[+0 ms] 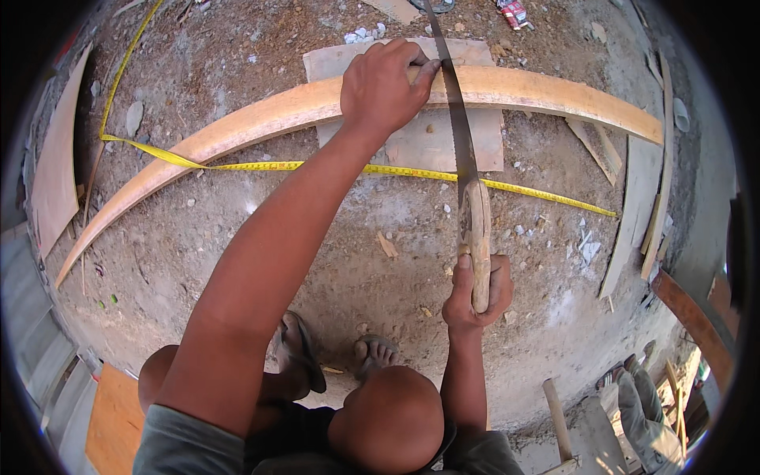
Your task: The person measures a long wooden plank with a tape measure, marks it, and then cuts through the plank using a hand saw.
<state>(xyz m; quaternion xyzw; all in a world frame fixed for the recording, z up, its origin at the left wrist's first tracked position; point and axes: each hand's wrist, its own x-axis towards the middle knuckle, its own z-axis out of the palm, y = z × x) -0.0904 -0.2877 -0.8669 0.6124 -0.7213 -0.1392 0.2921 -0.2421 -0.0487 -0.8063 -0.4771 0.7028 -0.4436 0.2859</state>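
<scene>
A long pale wooden plank (546, 89) lies across the ground, its edges bent by the lens. My left hand (383, 89) grips the plank near its middle, with the thumb close beside the saw blade. The wooden handle of a handsaw (462, 142) is in my right hand (478, 294), fingers wrapped around it. Its toothed blade points away from me and crosses the plank just right of my left hand. Whether the teeth have cut into the wood cannot be made out. Under the plank is a flat board piece (412, 147).
A yellow tape measure (546, 194) stretches over the dirt on the near side of the plank and bends away at left. Plywood sheets (63, 158) and board strips (637, 206) lie at both sides. Another person's legs (645, 412) show at lower right. A red packet (513, 13) lies far off.
</scene>
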